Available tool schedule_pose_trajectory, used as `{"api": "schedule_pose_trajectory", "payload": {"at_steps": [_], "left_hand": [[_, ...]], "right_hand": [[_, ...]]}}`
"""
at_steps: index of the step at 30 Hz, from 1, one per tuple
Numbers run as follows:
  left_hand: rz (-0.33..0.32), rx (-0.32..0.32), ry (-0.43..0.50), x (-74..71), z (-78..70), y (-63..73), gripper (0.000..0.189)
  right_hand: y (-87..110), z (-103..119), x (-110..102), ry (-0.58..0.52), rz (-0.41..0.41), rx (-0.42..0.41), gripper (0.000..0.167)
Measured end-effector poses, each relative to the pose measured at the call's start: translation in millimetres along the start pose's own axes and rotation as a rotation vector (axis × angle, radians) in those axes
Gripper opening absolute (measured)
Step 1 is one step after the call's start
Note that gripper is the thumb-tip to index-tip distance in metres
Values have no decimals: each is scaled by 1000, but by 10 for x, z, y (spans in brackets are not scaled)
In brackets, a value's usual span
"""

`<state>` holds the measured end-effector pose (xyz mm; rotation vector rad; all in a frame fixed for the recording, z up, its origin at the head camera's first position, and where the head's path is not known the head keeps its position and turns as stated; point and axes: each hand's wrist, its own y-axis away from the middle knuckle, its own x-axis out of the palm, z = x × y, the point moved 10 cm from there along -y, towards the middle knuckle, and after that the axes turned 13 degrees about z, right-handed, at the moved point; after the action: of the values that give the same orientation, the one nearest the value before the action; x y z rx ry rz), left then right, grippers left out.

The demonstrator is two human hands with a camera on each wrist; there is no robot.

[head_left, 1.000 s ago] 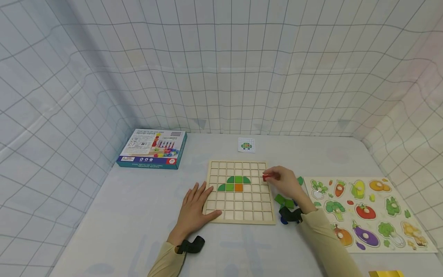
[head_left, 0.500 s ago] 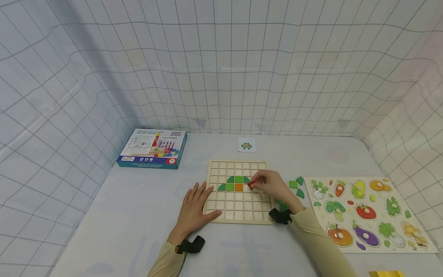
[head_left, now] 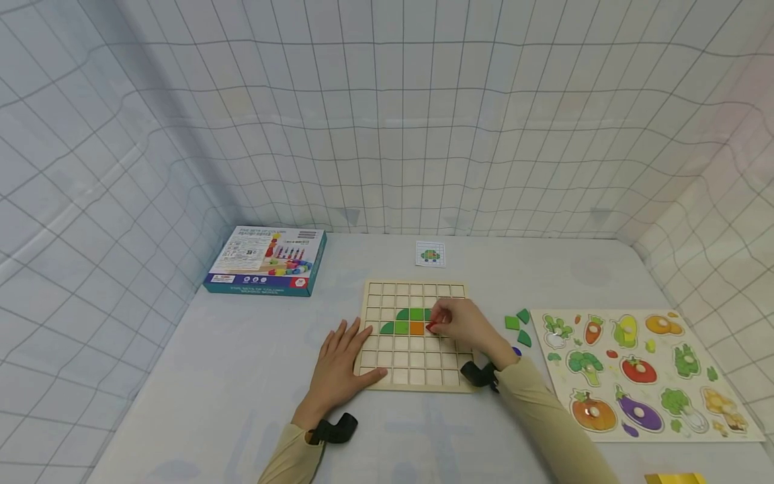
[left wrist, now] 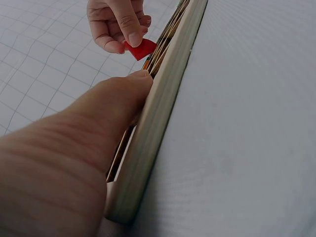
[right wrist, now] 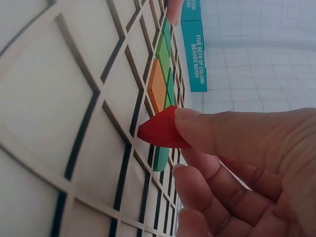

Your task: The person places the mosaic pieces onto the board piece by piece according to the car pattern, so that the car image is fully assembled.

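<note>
A wooden grid board (head_left: 417,370) lies flat, with several green pieces and an orange square (head_left: 416,328) set in its cells. Between thumb and fingers, my right hand (head_left: 465,326) pinches a red piece (right wrist: 160,129) with a pointed corner, tilted just over the board, right of the orange square. The left wrist view shows this red piece (left wrist: 141,49) too. My left hand (head_left: 338,363) rests on the board's left edge, fingers spread straight and thumb on the near-left part. The right hand hides some cells on the board's right side.
Loose green pieces (head_left: 512,323) and a blue piece (head_left: 517,351) lie right of the board. A vegetable puzzle board (head_left: 641,403) is further right. Behind stand a small pattern card (head_left: 431,254) and, at left, a cardboard box (head_left: 266,262). A yellow object (head_left: 674,478) shows at the bottom right.
My right hand has carried the red piece leftward from the board's right edge to beside the orange square, uncovering the loose green pieces. My left hand has stayed in place.
</note>
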<state>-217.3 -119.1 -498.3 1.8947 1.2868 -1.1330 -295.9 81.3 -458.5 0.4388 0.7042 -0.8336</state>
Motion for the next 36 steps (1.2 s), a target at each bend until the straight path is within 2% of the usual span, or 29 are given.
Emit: {"api": "schedule_pose_trajectory", "payload": {"at_steps": [8,14,23,36], "left_hand": [[1,3,0,10,0,-1,86],[-2,6,0,9,-6,1,85],[-1,7,2,-4,-17,2,84],[-5,5,11,-18,-21,14,85]], "right_hand": [[-35,-45,38,-76,-4,42,16],[-26,-75,34,-69,-16,68,13],[-19,-125,63,-86,9,113,9],[34,-107,52,-3,-25,173,9]]}}
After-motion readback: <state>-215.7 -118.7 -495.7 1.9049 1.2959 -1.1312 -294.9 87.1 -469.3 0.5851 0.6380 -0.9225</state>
